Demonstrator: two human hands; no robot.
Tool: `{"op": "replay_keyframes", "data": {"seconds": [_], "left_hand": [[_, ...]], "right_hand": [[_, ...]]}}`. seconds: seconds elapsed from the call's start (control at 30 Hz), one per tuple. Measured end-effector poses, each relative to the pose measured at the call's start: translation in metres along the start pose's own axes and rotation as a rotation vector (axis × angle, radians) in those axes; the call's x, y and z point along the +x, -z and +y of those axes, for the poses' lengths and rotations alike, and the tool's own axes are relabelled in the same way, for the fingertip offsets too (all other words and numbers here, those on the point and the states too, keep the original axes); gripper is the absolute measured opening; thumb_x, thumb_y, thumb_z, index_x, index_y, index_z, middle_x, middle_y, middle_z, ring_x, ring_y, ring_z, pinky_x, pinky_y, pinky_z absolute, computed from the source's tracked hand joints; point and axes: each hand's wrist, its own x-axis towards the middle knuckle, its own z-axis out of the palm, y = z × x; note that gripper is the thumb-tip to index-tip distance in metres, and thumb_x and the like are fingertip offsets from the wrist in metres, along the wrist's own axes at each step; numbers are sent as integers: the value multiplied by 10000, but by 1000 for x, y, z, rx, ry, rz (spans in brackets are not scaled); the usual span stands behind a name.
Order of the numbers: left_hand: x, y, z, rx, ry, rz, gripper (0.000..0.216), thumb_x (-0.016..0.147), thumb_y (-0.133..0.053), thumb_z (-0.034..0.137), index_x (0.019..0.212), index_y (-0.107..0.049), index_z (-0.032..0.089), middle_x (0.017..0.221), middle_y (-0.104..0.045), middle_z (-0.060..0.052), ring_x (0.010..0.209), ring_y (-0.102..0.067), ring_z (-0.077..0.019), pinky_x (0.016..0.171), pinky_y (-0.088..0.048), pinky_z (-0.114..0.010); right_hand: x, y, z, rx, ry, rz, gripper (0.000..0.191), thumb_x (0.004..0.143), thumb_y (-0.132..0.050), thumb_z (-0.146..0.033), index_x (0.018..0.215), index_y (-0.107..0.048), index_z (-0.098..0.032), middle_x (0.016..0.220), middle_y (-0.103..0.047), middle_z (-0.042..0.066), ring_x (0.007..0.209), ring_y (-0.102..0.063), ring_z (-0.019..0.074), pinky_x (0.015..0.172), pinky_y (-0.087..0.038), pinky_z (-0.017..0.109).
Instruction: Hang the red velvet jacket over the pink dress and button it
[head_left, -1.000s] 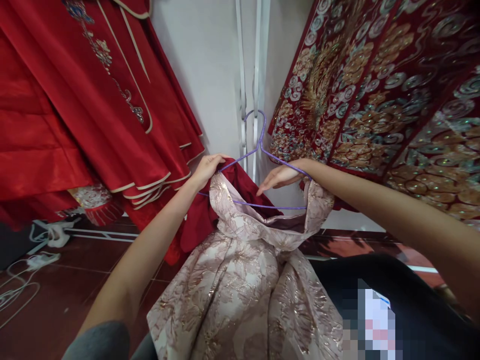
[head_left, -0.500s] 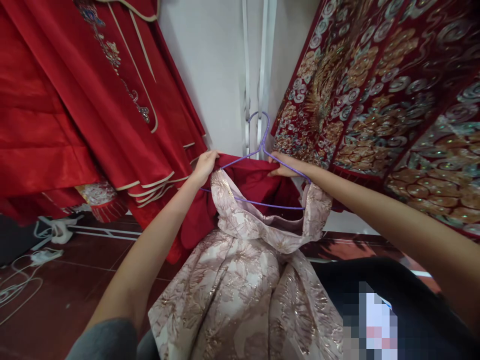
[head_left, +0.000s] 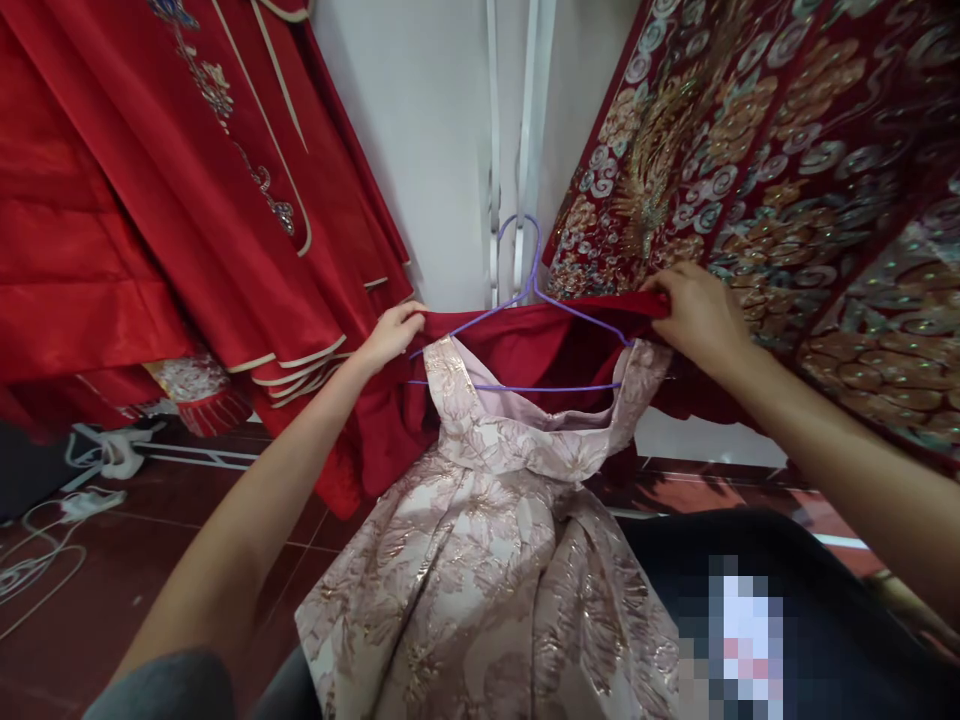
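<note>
A purple wire hanger (head_left: 525,300) stands in front of me with a pale pink brocade dress (head_left: 495,560) draped from it. Behind the dress a dark red cloth (head_left: 525,345) is stretched across the hanger. My left hand (head_left: 390,335) pinches the left end of that red cloth, fingers closed. My right hand (head_left: 694,315) grips its right end beside the hanger's right shoulder, also closed. The hanger's hook rises between my hands, in front of white vertical rails (head_left: 514,130).
Bright red embroidered garments (head_left: 165,200) hang at the left. A heavily beaded dark red garment (head_left: 787,160) hangs at the right. A white wall (head_left: 427,130) is behind. White cables (head_left: 52,540) lie on the dark red tiled floor (head_left: 112,590) at lower left.
My right hand has moved out to the right along the red cloth and pulled it taut across the hanger. My left hand has kept its hold on the left end.
</note>
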Motion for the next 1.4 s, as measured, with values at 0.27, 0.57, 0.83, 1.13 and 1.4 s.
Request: {"op": "replay_keyframes", "data": {"seconds": [0.27, 0.57, 0.83, 1.13, 1.4], "left_hand": [[-30, 10, 4, 548, -352, -33, 239, 673, -491, 170, 880, -610, 159, 865, -579, -45, 792, -547, -193, 777, -437, -305], [-59, 6, 0, 767, -286, 114, 232, 775, -505, 204, 1003, -550, 190, 1040, -541, -91, 922, -563, -238, 786, -446, -337], [-74, -17, -11, 558, -224, 170, 106, 696, -521, 160, 728, -434, 211, 725, -492, -3, 643, -473, -153, 645, -382, -282], [-64, -38, 20, -230, 58, 138, 104, 665, -548, 257, 713, -484, 190, 679, -527, 41, 610, -485, -104, 602, -395, -214], [-84, -79, 34, -159, -90, -327, 103, 656, -587, 159, 725, -512, 161, 719, -522, 26, 662, -513, -95, 664, -433, -227]], "right_hand": [[-39, 18, 1, 186, -136, 132, 438, 701, -481, -63, 1121, -541, -173, 939, -672, 103, 852, -634, 236, 718, -447, 301], [-68, 43, -3, -230, -50, -210, 236, 707, -581, -195, 914, -474, -231, 798, -641, 103, 655, -619, 276, 561, -383, 331], [-69, 5, -16, 188, -92, -180, 352, 787, -540, -576, 719, -408, -256, 520, -520, 7, 490, -515, 224, 530, -338, 319], [-62, -51, -101, 706, -109, -323, 358, 842, -440, -587, 796, -474, -234, 756, -635, 62, 667, -591, 228, 629, -441, 347], [-102, -48, -145, 1155, 60, -493, 322, 796, -561, -356, 1068, -502, -193, 972, -674, 54, 871, -639, 190, 746, -500, 300]]}}
